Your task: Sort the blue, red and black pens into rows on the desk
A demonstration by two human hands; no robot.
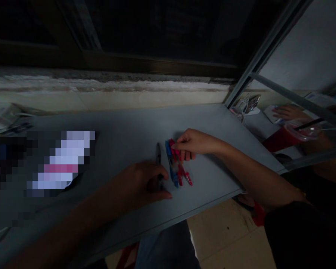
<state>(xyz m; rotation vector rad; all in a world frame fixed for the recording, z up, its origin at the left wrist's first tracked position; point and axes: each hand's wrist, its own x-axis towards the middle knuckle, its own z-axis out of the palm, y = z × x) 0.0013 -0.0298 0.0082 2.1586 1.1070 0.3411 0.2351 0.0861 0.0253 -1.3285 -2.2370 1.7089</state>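
Several pens lie side by side on a grey desk. A blue pen is on the left of the group, with red pens beside it. My right hand pinches the upper end of a red pen with thumb and forefinger, the other fingers curled beneath. A black pen lies a little apart, to the left of the blue one. Around its lower part curves my left hand, thumb and forefinger apart; its other fingers are in shadow.
A lit, pixelated screen is at the left. Metal frame bars divide the desk from a neighbouring place at the right. There, another person's hand rests near a red drink cup. The desk's front edge runs close by.
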